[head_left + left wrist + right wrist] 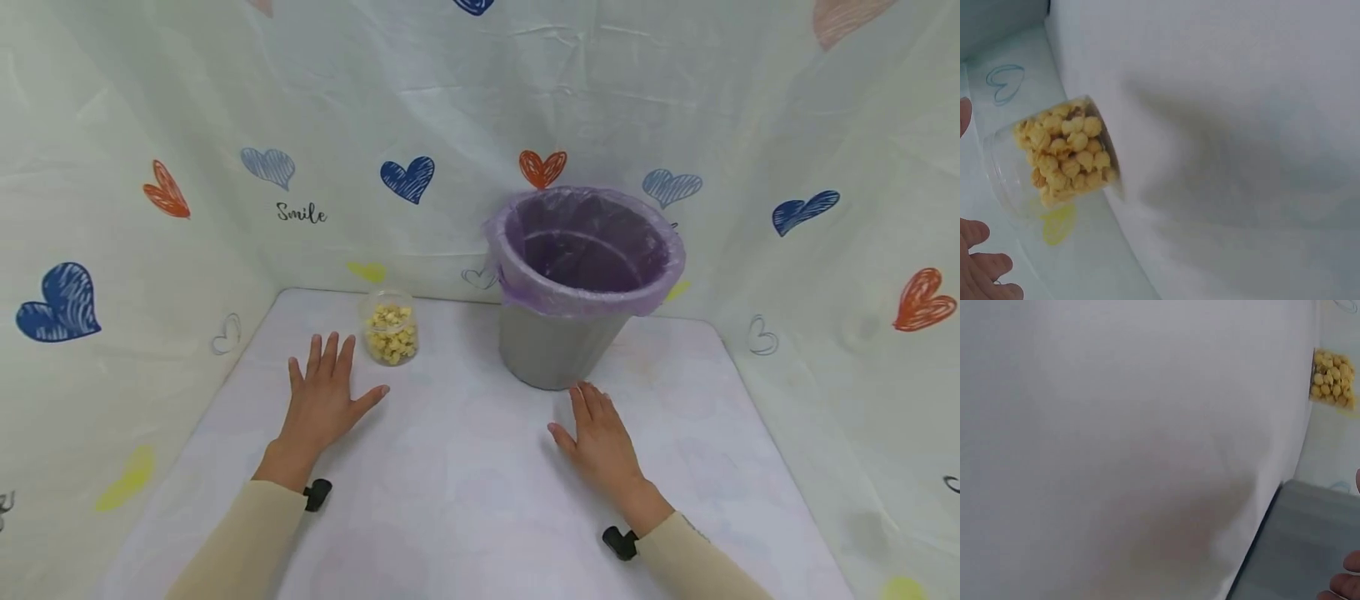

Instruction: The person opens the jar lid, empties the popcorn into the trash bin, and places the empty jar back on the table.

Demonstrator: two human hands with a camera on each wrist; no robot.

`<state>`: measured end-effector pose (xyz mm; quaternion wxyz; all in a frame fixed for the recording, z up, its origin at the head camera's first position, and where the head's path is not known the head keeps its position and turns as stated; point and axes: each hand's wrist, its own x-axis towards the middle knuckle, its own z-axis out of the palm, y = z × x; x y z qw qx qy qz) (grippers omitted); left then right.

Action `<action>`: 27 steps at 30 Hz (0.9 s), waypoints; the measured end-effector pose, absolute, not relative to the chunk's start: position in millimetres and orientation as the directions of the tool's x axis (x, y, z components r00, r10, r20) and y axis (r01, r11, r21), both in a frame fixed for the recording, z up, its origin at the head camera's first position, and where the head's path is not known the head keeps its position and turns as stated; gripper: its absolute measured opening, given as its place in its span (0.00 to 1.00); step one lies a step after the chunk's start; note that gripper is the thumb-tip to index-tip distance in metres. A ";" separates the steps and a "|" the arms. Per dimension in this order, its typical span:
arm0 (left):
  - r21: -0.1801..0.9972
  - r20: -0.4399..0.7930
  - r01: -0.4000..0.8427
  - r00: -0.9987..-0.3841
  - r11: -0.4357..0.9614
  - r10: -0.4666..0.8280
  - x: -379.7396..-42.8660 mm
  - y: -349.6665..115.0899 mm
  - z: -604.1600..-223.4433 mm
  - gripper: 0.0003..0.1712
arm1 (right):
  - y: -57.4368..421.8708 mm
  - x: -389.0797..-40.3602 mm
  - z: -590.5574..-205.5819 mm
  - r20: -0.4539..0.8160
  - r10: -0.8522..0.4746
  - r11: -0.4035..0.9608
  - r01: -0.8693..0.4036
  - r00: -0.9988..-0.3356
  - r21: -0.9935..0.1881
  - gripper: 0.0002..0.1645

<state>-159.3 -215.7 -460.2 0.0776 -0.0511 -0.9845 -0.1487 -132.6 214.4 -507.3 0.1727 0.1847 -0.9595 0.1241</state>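
A clear plastic jar of popcorn (392, 333) stands on the table at the back left, its popcorn also plain in the left wrist view (1069, 153). Just in front and to the left of it, my left hand (324, 404) is spread with straight fingers and holds nothing. To the right stands a grey trash bin (551, 346) with a purple bag (592, 300) folded over its rim. My right hand (600, 442) is before the bin's base, fingers extended and nothing held. Whether its fingertips touch the bin I cannot tell.
The white table (450, 483) has walls of hanging white cloth (465, 100) printed with hearts at its back and both sides. The bin stands close to the back cloth. A small black device (318, 495) sits at each wrist.
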 end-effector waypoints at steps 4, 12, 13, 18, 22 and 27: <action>0.279 0.164 0.131 -0.983 0.951 0.087 -179.9 -216.0 -453.1 0.58 | 182.6 -141.6 -501.8 0.433 -0.401 0.855 -0.500 -0.807 -0.141 0.44; 0.290 0.095 0.137 -0.989 0.947 0.114 -226.5 -213.0 -447.8 0.58 | 110.7 -175.0 -483.3 0.338 -0.507 0.812 -0.571 -0.793 -0.122 0.45; 0.288 0.082 0.134 -0.990 0.948 0.115 -231.2 -212.6 -448.3 0.58 | 102.8 -178.6 -482.0 0.314 -0.515 0.810 -0.573 -0.798 -0.128 0.46; 0.307 0.028 0.122 -0.993 0.944 0.119 -245.9 -212.5 -451.2 0.59 | 72.7 -188.0 -481.9 0.173 -0.537 0.817 -0.560 -0.826 -0.137 0.46; 0.293 0.031 0.131 -0.991 0.947 0.127 -249.4 -212.3 -452.8 0.58 | 60.5 -188.1 -481.9 0.114 -0.548 0.816 -0.559 -0.829 -0.144 0.47; 0.277 0.061 0.168 -0.986 0.946 0.157 -250.6 -208.2 -453.0 0.53 | 56.0 -188.7 -480.3 0.096 -0.549 0.822 -0.557 -0.830 -0.116 0.47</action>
